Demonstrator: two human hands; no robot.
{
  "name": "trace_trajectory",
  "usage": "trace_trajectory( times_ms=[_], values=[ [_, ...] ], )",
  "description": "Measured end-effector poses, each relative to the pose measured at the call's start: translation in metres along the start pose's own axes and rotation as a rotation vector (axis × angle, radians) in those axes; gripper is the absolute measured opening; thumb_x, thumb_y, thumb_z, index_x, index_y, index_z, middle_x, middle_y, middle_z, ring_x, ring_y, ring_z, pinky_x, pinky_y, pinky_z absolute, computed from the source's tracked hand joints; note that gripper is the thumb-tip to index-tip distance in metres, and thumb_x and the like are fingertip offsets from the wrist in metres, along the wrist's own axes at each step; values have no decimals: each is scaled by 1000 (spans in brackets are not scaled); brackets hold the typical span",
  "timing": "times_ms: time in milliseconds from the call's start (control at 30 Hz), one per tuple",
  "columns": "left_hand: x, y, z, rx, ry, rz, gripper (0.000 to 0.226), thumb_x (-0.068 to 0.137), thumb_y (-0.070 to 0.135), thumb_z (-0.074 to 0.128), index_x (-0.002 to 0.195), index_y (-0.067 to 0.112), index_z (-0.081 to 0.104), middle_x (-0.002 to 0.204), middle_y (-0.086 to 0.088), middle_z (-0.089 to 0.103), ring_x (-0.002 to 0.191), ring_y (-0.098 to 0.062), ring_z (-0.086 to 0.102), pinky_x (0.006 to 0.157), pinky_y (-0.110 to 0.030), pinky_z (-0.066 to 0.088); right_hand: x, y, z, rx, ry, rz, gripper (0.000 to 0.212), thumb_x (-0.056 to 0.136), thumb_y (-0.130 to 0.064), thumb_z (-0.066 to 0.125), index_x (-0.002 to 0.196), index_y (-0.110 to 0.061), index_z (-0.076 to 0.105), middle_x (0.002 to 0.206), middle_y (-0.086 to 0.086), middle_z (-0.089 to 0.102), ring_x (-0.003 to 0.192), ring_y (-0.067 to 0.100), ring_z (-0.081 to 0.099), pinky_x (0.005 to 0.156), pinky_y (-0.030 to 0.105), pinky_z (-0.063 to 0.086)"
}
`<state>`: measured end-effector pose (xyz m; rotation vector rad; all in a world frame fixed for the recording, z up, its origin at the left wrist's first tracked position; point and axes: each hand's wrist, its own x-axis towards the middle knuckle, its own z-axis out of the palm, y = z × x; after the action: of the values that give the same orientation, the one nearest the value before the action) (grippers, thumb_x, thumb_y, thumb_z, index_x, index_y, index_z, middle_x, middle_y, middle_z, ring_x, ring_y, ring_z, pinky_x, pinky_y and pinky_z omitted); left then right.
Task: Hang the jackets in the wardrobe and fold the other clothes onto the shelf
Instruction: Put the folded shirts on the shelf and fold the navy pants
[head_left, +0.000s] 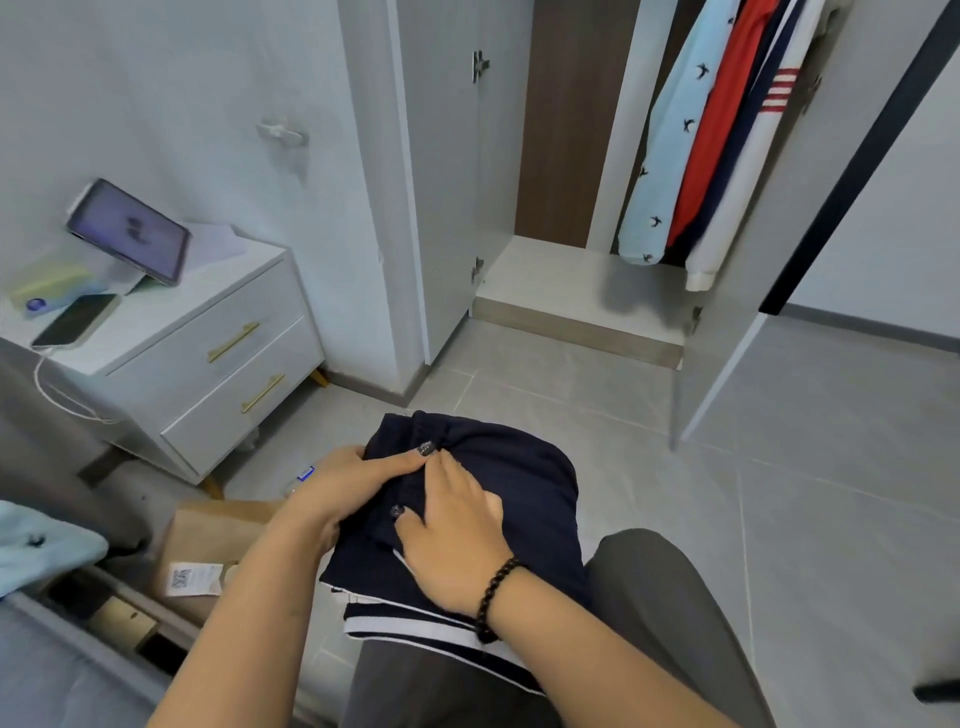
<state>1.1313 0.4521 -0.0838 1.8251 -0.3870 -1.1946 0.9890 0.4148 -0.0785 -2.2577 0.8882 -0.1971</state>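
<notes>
Folded navy garment (498, 499) rests on the person's lap. Left hand (343, 488) grips its left edge; right hand (457, 540) presses flat on top. Jackets (711, 135) hang in the open wardrobe (571, 280).

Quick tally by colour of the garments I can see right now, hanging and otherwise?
Light blue with bird print, hanging in the wardrobe: 1
Red, hanging: 1
Navy and white with red stripes, hanging: 1
Navy with white stripes, folded under both hands on the lap: 1
Light blue, on the bed at the left edge: 1
Total: 5
</notes>
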Motion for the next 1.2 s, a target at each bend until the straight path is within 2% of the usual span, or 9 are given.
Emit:
trace_trajectory(
  times_ms=[100,167,267,333,400,633,800,1000,1200],
  values=[
    [10,-13,1,-81,67,-36,52,62,35,88,101,6,69,82,-12,76,72,-29,74,61,-35,58,-15,29,-17,269,48,81,51,97,-28,46,146,-22,31,155,-10,21,143,8,10,119,32,9],
    [15,-20,1,-102,112,-25,50,60,38,88,97,9,71,78,-10,76,67,-26,74,56,-32,56,-28,55,-19,199,164,194,54,97,-33,47,146,-25,29,155,-9,17,143,9,9,119,32,10],
    [18,-29,2,-144,103,-27,53,59,43,86,98,10,74,82,-9,76,71,-26,74,64,-32,56,-44,81,-17,375,210,432,67,85,-49,61,142,-23,36,146,-6,36,136,17,33,113,39,31],
    [15,-35,3,-175,45,-66,58,56,51,85,99,13,75,89,-10,76,80,-28,74,74,-35,55,-49,92,-19,820,149,610,70,73,-48,75,129,-15,50,125,1,60,110,19,61,91,36,52],
    [11,-40,5,-209,-5,-95,61,50,56,84,95,17,78,93,-11,76,82,-29,74,75,-35,54,-53,103,-22,1112,-8,671,71,63,-48,80,118,-7,61,106,7,72,94,22,70,80,33,56],
    [5,-46,13,-317,1,-83,53,54,50,85,94,16,78,93,-13,76,80,-31,74,69,-38,57,-45,118,-47,1399,-188,698,52,72,-27,78,117,-6,65,112,19,69,99,34,68,89,45,54],
    [5,-40,25,-408,11,26,42,72,38,79,107,16,71,97,-11,75,84,-28,74,63,-35,57,-35,120,-77,1381,-195,608,47,72,-18,75,115,-3,65,112,21,68,91,33,69,86,46,55],
    [11,-18,55,-482,-72,90,37,83,35,72,113,14,69,107,-8,74,96,-24,72,82,-38,55,-16,113,-147,995,4,409,48,72,-4,75,116,-17,62,101,7,74,90,26,71,69,34,57],
    [28,13,94,-308,-172,-26,34,85,35,70,107,10,71,97,-7,76,78,-19,73,62,-30,57,2,105,-213,660,80,274,53,67,-5,78,110,-32,62,89,-11,74,76,10,71,57,21,55]
  ],
)
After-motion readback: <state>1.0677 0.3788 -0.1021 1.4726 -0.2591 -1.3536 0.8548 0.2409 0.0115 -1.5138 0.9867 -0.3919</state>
